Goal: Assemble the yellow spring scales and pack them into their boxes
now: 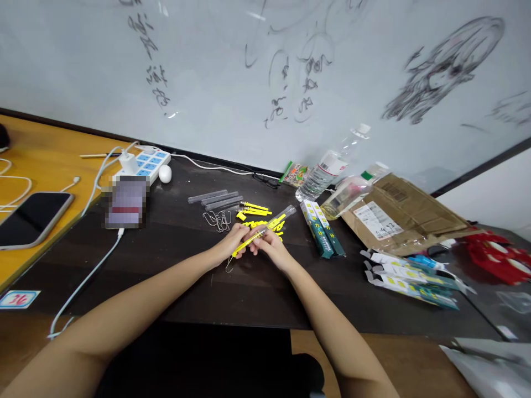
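Note:
Between both hands is a yellow spring scale [244,245], held at a slant, with a thin wire hook hanging from its lower end. My left hand [230,241] is closed around its lower part. The fingers of my right hand [274,247] pinch its upper end, where a metallic piece shows. A clear tube [287,212] extends up and right just behind my right hand; whether a hand touches it is hidden. Several yellow plastic parts [258,209] lie just beyond my hands. Wire hooks [217,221] and more clear tubes [219,200] lie to their left.
Two upright-printed boxes [321,229] lie right of my hands, with several opened boxes [410,279] farther right. Behind stand a water bottle [321,174], another bottle [348,196] and a cardboard parcel [398,215]. At left are a charging phone [126,202] and a power strip [151,163].

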Motion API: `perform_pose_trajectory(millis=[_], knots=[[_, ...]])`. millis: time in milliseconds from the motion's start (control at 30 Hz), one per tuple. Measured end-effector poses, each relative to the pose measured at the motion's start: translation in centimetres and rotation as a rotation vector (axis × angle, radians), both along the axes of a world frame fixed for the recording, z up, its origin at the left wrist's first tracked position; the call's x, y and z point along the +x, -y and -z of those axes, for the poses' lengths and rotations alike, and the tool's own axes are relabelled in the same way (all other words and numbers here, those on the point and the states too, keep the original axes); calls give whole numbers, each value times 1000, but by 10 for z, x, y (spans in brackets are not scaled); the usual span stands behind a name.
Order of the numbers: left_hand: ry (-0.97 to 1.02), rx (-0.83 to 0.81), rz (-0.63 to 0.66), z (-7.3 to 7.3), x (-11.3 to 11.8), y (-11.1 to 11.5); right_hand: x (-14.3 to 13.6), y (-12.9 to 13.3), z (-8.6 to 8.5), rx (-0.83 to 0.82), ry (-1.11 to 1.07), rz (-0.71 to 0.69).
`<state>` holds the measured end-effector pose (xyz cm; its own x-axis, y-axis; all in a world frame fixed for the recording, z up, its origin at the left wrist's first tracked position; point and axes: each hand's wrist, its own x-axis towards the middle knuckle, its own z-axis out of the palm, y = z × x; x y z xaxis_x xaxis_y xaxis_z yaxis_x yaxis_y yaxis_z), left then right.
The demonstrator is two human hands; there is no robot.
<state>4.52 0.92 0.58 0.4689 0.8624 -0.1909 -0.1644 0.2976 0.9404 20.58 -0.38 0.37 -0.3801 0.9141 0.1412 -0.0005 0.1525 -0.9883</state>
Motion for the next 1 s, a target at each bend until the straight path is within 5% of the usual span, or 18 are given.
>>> perform_pose_trajectory(millis=[333,700,1000], knots=[[78,-50,-23,5,0,-1,-6,8,2,-89,33,-222],[107,-109,61,-7,-6,-1,13,-1,-10,-67,-93,-68],[83,120,206,2,-4,1,35,-5,-26,-41,-159,-22]])
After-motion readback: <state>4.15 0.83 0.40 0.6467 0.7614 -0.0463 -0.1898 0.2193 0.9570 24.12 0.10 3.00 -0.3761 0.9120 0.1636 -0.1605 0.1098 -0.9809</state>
